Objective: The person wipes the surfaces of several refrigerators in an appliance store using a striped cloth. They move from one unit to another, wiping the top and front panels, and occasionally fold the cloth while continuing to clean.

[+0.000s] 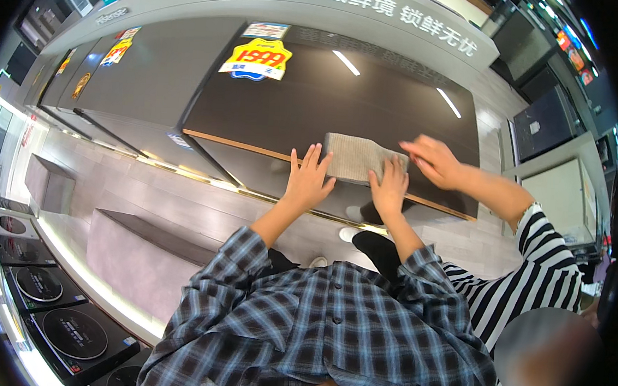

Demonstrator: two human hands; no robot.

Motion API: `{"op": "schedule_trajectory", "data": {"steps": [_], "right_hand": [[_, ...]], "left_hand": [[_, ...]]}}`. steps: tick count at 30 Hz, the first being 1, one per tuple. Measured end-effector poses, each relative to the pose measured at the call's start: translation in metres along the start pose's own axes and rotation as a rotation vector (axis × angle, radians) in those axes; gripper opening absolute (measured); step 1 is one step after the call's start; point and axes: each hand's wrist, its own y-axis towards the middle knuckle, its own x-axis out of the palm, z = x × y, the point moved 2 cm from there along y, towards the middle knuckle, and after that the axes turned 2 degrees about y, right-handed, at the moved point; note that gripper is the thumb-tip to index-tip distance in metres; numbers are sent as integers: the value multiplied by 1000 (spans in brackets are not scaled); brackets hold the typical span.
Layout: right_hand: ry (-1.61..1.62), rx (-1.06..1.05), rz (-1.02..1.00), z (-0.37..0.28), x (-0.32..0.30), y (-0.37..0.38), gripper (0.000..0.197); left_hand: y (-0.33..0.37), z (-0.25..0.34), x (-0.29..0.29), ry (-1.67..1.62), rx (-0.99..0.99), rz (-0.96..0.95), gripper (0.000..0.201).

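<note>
A folded grey-beige ribbed cloth rests against the glossy dark brown panel of a large appliance, by its copper-coloured edge. My right hand lies on the right end of the cloth, fingers stretched and thumb apart. Just left of the cloth, my left hand has its fingers spread, at the panel's edge, holding nothing I can see. To the right, another person's hand, below a black-and-white striped sleeve, reaches over the panel close to the cloth, fingers bent.
A yellow and red price tag is on the panel's upper left. More grey appliances stand to the left. Behind me on the left are a grey block bench and a row of black cooktops. The other person stands close on my right.
</note>
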Motion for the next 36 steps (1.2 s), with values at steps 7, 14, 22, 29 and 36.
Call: {"op": "schedule_trajectory", "data": {"steps": [7, 14, 22, 29, 36], "right_hand": [[-35, 77, -75, -23, 10, 1, 59], [-63, 129, -108, -90, 39, 9, 62], [-72, 133, -197, -178, 75, 21, 66], [-29, 53, -267, -247, 98, 36, 70], [7, 5, -327, -299, 124, 55, 74]], "left_hand": [[-16, -52, -32, -8, 93, -29, 62], [-6, -83, -42, -57, 154, -87, 63], [-23, -165, -66, 2, 32, -83, 58], [-36, -223, -84, -71, -154, 89, 53], [-31, -271, -100, -35, -237, 125, 51]]}}
